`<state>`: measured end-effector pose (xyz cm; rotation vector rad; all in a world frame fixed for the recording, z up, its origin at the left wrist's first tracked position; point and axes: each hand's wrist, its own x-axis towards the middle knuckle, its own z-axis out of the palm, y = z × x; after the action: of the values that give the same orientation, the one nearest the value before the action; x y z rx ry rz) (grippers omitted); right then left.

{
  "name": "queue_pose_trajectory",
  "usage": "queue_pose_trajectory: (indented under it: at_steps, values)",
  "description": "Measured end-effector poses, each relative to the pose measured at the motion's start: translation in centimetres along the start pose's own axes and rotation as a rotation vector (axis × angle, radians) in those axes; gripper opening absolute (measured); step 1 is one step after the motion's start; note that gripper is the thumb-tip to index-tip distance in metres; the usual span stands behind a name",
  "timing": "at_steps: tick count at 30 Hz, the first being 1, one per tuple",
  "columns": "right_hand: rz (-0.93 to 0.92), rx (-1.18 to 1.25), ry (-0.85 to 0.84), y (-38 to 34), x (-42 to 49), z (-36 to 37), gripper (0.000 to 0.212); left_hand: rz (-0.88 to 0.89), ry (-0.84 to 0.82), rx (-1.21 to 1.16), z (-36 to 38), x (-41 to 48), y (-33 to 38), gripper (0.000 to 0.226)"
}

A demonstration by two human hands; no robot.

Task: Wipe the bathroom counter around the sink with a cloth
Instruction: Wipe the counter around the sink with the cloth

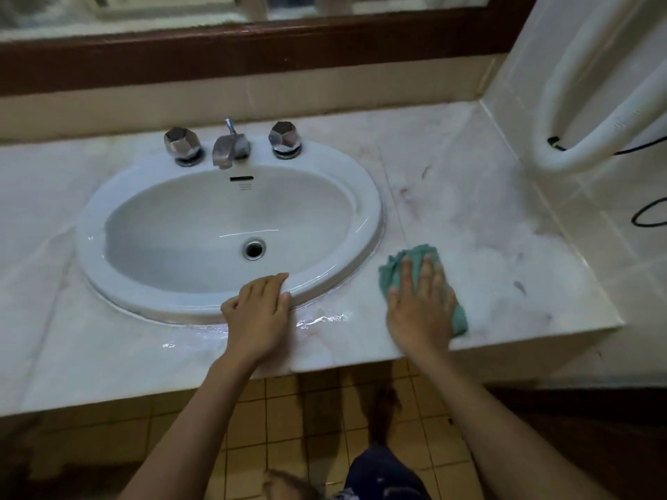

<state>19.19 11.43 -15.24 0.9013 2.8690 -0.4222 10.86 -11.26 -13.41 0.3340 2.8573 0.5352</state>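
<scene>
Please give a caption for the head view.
Right hand presses teal cloth on counter; left hand rests on sink rim.

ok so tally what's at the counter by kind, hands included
tap knobs: 2
spout: 1
sink: 1
cloth: 1
hands: 2, left hand and right hand
total: 7

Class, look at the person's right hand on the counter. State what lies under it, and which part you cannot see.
Under the right hand lies a teal cloth, pressed onto the marble counter. Its edges show beyond the fingertips and beside the palm. The cloth's middle and the counter beneath it are covered.
</scene>
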Motion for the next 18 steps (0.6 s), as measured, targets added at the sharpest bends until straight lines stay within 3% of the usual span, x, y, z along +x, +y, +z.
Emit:
queue_pose_trajectory:
  at_steps: [4,7,9,12,16,18]
  values:
    - [-0.425,-0.05,-0.062,-7.8,-9.5,3.6,0.063,0.008,-0.038,-0.012,-0.8,0.6,-0.6,0.041]
    - [-0.668,-0.168,-0.11,-3.8,-8.8,2.4,0.062,0.003,-0.07,-0.022,-1.3,1.0,-0.7,0.039]
    - [-0.601,-0.178,-0.085,2.0,-5.9,0.7,0.06,0.024,-0.075,-0.017,-1.3,1.0,-1.0,0.039]
    - [-0.271,-0.182,-0.066,8.2,-0.3,-2.2,0.061,0.083,-0.049,0.018,-0.9,0.4,-1.4,0.049]
    - [0.078,-0.044,-0.013,4.3,4.0,-2.2,0.059,0.087,-0.027,0.003,-0.4,0.2,-1.2,0.058]
    - [0.066,-0.007,0.005,0.6,3.2,-1.0,0.06,0.087,-0.014,-0.007,-0.3,0.3,-1.4,0.057]
